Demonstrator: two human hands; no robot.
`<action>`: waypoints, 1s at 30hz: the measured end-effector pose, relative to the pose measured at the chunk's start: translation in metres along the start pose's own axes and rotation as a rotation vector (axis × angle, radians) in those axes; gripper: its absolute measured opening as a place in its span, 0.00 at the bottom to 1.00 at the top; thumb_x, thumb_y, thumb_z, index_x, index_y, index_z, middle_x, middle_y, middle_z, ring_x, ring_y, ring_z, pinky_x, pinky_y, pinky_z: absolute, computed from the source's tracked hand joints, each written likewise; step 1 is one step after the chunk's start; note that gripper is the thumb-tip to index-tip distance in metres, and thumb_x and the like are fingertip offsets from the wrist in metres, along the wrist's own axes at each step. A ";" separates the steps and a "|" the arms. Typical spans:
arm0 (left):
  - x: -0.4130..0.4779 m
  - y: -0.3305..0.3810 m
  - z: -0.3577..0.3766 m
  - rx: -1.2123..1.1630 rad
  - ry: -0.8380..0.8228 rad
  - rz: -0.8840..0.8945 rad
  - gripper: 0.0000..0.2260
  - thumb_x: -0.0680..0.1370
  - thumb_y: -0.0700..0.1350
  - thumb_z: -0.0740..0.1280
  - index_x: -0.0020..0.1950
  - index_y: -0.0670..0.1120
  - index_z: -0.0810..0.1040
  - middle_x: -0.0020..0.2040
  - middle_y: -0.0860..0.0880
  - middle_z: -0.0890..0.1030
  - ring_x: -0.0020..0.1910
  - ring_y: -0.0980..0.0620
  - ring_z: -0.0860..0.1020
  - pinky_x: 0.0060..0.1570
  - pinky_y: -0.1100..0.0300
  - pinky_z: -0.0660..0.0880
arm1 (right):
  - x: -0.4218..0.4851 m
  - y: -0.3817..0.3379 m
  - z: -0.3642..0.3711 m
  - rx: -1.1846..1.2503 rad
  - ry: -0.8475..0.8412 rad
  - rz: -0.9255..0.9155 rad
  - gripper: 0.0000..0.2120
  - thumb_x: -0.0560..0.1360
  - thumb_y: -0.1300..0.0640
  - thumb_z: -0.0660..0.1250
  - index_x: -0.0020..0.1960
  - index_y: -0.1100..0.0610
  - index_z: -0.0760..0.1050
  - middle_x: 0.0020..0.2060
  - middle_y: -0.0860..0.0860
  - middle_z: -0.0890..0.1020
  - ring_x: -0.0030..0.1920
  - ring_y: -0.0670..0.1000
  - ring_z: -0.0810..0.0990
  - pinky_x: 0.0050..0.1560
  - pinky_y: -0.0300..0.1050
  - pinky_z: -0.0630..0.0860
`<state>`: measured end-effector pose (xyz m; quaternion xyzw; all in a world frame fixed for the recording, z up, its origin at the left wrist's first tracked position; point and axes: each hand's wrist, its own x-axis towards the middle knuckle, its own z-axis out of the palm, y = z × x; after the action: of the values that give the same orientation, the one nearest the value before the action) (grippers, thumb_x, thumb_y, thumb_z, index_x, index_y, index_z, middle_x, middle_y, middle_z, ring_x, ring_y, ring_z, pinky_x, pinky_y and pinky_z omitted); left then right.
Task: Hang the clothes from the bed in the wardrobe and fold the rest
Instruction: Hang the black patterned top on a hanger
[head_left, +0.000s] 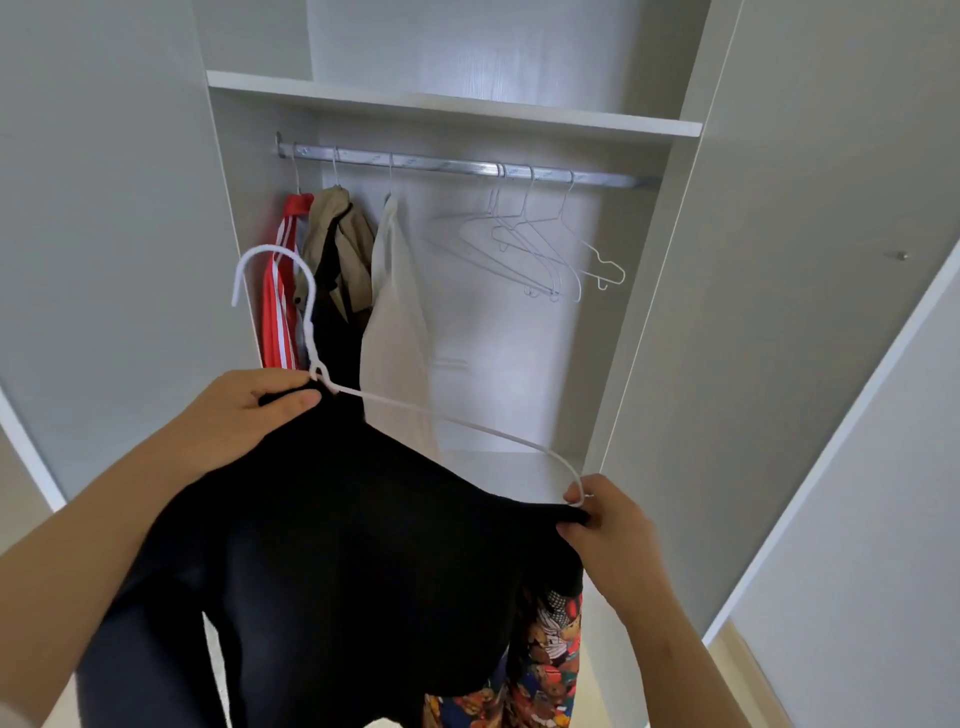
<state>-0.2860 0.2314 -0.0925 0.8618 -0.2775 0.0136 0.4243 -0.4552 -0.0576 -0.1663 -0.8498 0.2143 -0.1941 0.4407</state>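
A black garment (353, 545) drapes over a white wire hanger (457, 423) that I hold up in front of the open wardrobe. My left hand (244, 415) pinches the black fabric at the hanger's neck, just below its hook (270, 275). My right hand (613, 525) pinches the garment's shoulder together with the hanger's right end. The metal rail (467, 166) runs across the wardrobe above and beyond the hook.
On the rail's left part hang a red striped garment (278, 301), a beige one (340, 239) and a white one (392, 322). Several bare white hangers (535, 249) hang to the right. A wardrobe door (810, 260) stands open on the right. A colourful patterned cloth (545, 665) shows below the black garment.
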 end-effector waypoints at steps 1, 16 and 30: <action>0.001 -0.001 -0.001 -0.036 0.025 -0.023 0.09 0.76 0.47 0.65 0.55 0.55 0.80 0.55 0.52 0.81 0.57 0.51 0.76 0.63 0.50 0.69 | 0.000 -0.002 -0.001 -0.021 -0.019 -0.037 0.17 0.70 0.69 0.65 0.39 0.46 0.69 0.38 0.45 0.79 0.36 0.44 0.75 0.32 0.26 0.68; -0.004 0.008 0.006 -0.205 0.161 0.024 0.21 0.77 0.42 0.65 0.38 0.71 0.79 0.40 0.67 0.82 0.43 0.67 0.79 0.44 0.70 0.71 | -0.001 -0.003 0.012 0.040 0.033 -0.115 0.20 0.68 0.74 0.66 0.35 0.47 0.72 0.36 0.40 0.79 0.42 0.39 0.77 0.40 0.23 0.69; -0.008 0.002 0.002 -0.302 0.095 -0.068 0.09 0.76 0.41 0.66 0.46 0.54 0.82 0.45 0.54 0.84 0.50 0.53 0.80 0.58 0.56 0.72 | 0.000 0.005 0.001 -0.022 0.111 -0.111 0.22 0.69 0.75 0.64 0.31 0.48 0.70 0.36 0.45 0.79 0.41 0.47 0.76 0.38 0.20 0.67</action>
<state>-0.2946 0.2328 -0.0948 0.7956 -0.2267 -0.0020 0.5617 -0.4556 -0.0592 -0.1715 -0.8531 0.1932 -0.2625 0.4074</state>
